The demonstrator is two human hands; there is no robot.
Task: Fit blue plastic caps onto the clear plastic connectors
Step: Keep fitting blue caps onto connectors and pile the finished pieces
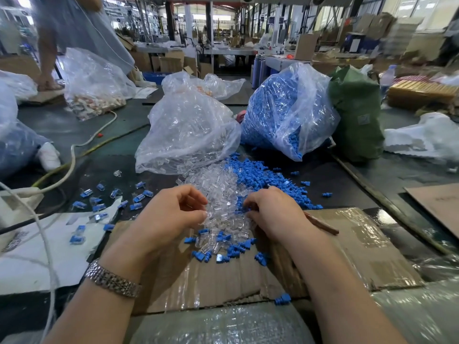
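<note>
Meanwhile left hand [171,212] fingers curled, digging clear connectors [218,192]; right hand [270,212] pinching blue cap [244,209] over pile.

Bright, even daylight from tall hall windows [409,6] washes out the blurred background, glare streaks the crinkled clear plastic bags [188,130] and glossy taped brown cardboard [347,234], while wide-angle distortion bends the frame's edges.
</note>
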